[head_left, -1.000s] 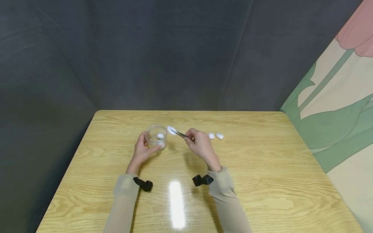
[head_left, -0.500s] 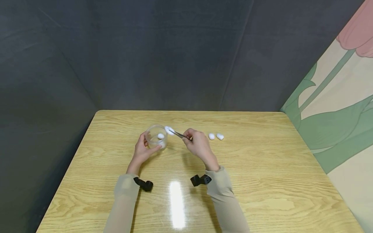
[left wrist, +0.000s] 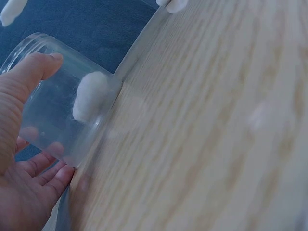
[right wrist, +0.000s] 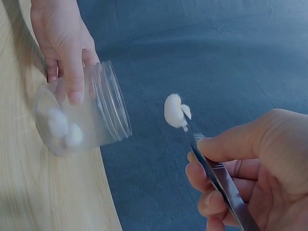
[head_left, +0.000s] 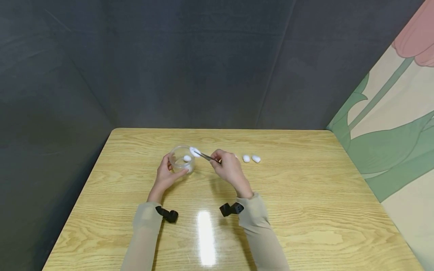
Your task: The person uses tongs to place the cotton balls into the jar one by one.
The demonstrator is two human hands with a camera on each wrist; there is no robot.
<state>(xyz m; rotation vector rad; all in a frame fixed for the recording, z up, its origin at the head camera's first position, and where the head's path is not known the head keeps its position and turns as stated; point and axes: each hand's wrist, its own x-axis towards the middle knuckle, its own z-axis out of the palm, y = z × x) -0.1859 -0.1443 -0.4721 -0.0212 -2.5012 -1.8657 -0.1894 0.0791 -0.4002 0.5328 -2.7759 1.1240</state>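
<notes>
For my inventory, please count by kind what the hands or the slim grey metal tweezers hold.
Clear cylindrical plastic jar: 1, in left hand
Slim grey metal tweezers: 1, in right hand
White round cotton ball: 1
Total: 3

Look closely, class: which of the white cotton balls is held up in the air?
The cotton ball pinched by the tweezers, which the right hand holds; the other cotton balls lie inside the jar or on the table.
</notes>
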